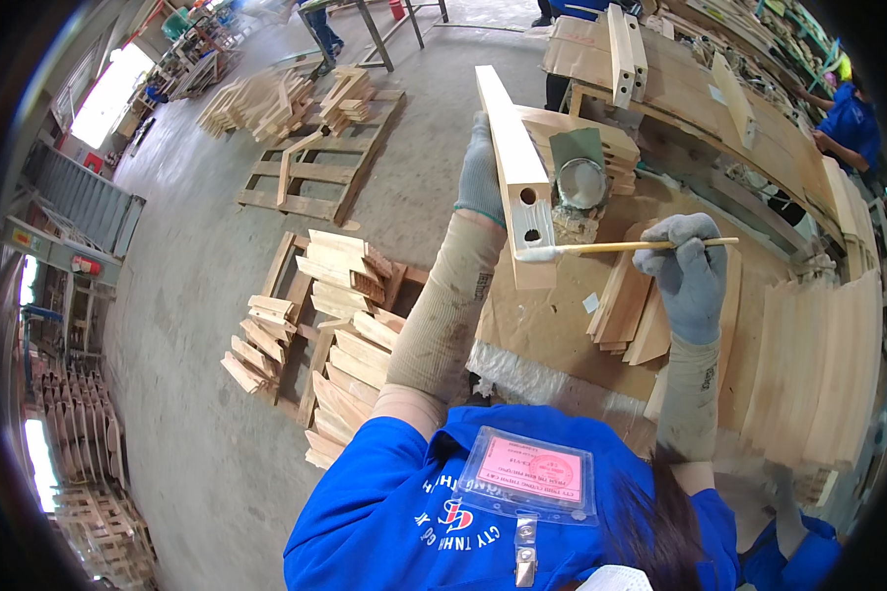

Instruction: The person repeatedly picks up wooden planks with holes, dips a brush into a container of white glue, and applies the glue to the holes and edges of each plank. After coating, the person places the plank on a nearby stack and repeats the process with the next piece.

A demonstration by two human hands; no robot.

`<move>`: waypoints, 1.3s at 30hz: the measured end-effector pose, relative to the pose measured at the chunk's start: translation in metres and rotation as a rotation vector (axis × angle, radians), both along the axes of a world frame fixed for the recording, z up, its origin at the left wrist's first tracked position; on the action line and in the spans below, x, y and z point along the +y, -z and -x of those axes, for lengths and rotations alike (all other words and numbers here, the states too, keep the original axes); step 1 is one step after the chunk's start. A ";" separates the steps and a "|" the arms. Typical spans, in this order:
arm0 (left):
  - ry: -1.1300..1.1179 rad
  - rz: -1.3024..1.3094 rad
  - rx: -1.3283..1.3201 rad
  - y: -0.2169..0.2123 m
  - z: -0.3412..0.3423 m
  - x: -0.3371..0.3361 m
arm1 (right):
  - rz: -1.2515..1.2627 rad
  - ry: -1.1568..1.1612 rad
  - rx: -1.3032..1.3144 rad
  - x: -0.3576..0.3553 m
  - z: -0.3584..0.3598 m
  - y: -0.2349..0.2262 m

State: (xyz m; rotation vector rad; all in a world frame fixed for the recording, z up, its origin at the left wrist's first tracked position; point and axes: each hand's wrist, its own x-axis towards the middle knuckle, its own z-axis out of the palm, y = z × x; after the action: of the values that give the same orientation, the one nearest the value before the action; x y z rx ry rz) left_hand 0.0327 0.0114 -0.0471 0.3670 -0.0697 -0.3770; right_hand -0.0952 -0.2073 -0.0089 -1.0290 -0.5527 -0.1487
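Note:
My left hand, in a grey glove, grips a long pale wooden bar from its left side and holds it up at a slant. Two round holes show in the bar's near end, with whitish wet stuff around them. Between thumb and fingers of my gloved right hand is a thin brush with a light wooden handle. Its whitish tip touches the bar's end just below the lower hole. Behind the bar stands a round container of pale stuff, beside a dark green flap.
The brown-covered worktable carries wooden pieces and a row of long boards at right. Pallets with stacked wood stand on the floor at left. A co-worker in blue is at the far right.

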 end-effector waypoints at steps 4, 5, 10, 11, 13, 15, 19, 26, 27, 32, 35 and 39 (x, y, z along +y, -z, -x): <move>-0.022 0.015 0.000 0.001 -0.002 0.002 | 0.014 0.002 0.057 -0.005 0.010 0.004; -0.031 0.016 0.005 0.000 -0.002 0.001 | -0.005 0.010 0.052 -0.005 0.010 0.002; -0.053 -0.017 0.024 -0.002 0.004 -0.008 | -0.073 0.098 -0.022 0.001 0.001 -0.012; -0.054 -0.028 0.015 -0.002 0.006 -0.008 | -0.055 0.105 -0.024 0.001 -0.002 -0.014; -0.036 -0.030 0.016 -0.004 0.007 -0.009 | -0.020 0.121 -0.029 0.001 -0.005 -0.016; -0.032 -0.024 0.020 -0.004 0.007 -0.011 | 0.008 0.115 -0.059 0.000 -0.007 -0.013; -0.068 -0.050 0.028 -0.002 0.005 -0.005 | 0.043 0.066 -0.086 0.000 -0.005 -0.011; -0.027 -0.020 0.017 -0.004 0.004 0.000 | 0.109 0.003 -0.095 -0.004 0.005 -0.009; -0.020 -0.007 0.021 -0.005 0.005 0.000 | 0.111 -0.004 -0.093 -0.005 0.007 -0.007; -0.062 -0.045 0.018 -0.008 0.006 0.001 | 0.110 -0.051 -0.079 -0.010 0.014 -0.001; -0.037 -0.046 -0.001 -0.007 0.004 0.004 | 0.096 -0.066 -0.053 -0.011 0.019 0.002; -0.054 -0.025 0.039 -0.005 0.002 0.001 | 0.042 -0.012 -0.008 -0.007 0.020 -0.001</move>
State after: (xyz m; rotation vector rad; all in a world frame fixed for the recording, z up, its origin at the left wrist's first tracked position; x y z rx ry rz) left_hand 0.0304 0.0119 -0.0418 0.3858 -0.0169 -0.3317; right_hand -0.1153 -0.2141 -0.0083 -1.0661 -0.5714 -0.1315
